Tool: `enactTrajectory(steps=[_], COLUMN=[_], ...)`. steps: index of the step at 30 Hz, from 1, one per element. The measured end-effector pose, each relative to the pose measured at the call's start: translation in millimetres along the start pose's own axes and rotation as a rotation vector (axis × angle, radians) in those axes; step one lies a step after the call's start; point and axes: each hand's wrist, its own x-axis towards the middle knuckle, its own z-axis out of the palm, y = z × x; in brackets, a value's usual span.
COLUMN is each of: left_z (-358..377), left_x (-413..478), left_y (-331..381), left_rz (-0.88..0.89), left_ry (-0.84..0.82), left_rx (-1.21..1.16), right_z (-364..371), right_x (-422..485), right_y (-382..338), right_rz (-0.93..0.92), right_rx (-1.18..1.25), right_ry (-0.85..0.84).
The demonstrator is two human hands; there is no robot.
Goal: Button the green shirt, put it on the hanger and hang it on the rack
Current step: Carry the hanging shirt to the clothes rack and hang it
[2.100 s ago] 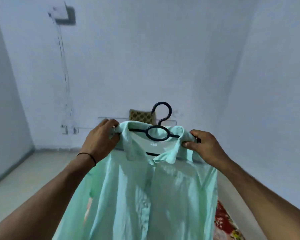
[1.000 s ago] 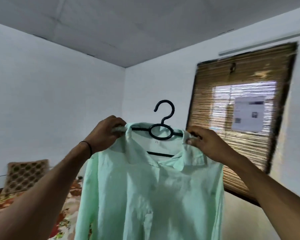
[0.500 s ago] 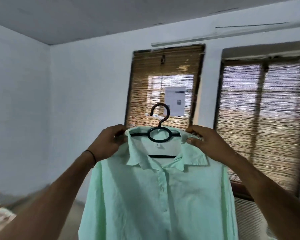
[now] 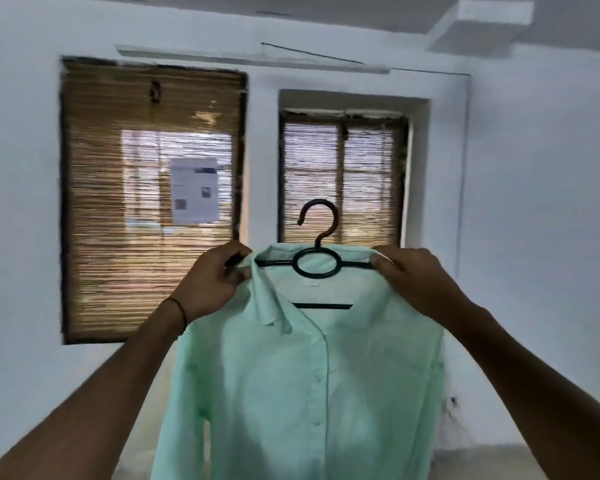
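The pale green shirt [image 4: 302,386] hangs buttoned down its front on a black plastic hanger [image 4: 317,263], held up at chest height in the middle of the view. My left hand [image 4: 212,282] grips the shirt's left shoulder and the hanger's arm under it. My right hand [image 4: 413,278] pinches the right shoulder and the hanger's other arm. The hanger's hook stands free above the collar. No rack shows in the frame.
Ahead is a white wall with two windows covered by bamboo blinds [image 4: 149,202], a paper sheet [image 4: 194,190] stuck on the left one. A white wall runs along the right. A strip of floor [image 4: 499,462] shows at the bottom right.
I have turned right with the shirt held the same way: the bed and cushion left the view, and the two windows now face me. The front placket now hangs straight.
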Motion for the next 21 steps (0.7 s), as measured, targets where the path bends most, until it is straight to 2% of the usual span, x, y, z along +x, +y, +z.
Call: enactTrajectory(steps=[5, 8, 12, 21], left_z=[83, 145, 226, 397], left_x=[40, 69, 110, 200], left_y=[29, 55, 96, 210], left_rz=[0.056, 0.107, 0.17, 0.375], left_ry=[-0.091, -0.143, -0.155, -0.162], left_rx=[-0.136, -0.203, -0.262, -0.462], right_z=[-42, -79, -126, -229], right_x=[-51, -73, -96, -132], right_y=[61, 109, 174, 314], right_rz=[0.14, 0.24, 0.267, 0.357], right_rx=[0.213, 0.281, 0.109, -0.26], right_ry=[-0.124, -0.06, -0.058, 0.171])
